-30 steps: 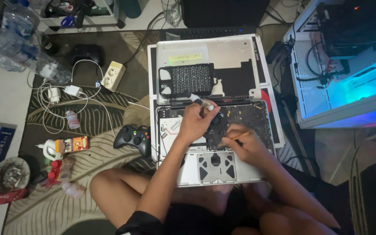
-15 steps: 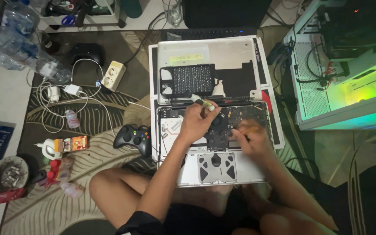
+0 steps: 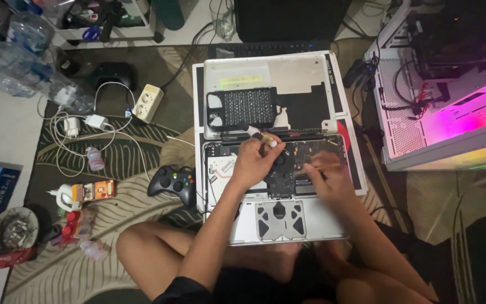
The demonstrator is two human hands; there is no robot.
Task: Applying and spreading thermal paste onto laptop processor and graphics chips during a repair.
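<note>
a black game controller (image 3: pixel 172 183) lies on the rug just left of the opened laptop (image 3: pixel 271 169). over its exposed board, the left hand (image 3: pixel 254 163) has its grip pinching a small pale tool (image 3: pixel 270 141). the right hand (image 3: pixel 328 175) rests blurred on the board; i cannot tell its grip.

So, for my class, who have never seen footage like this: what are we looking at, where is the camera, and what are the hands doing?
The camera is worn on a person's head and looks down, so you see that person's own arms and crossed legs. They sit on a leaf-patterned rug over an opened laptop, its bottom cover lying just beyond. The left hand holds a small cylindrical object over the circuit board. The right hand rests on the board, blurred, so what it holds is unclear. Left of the laptop lie a black game controller, a power strip and white cables.
</note>
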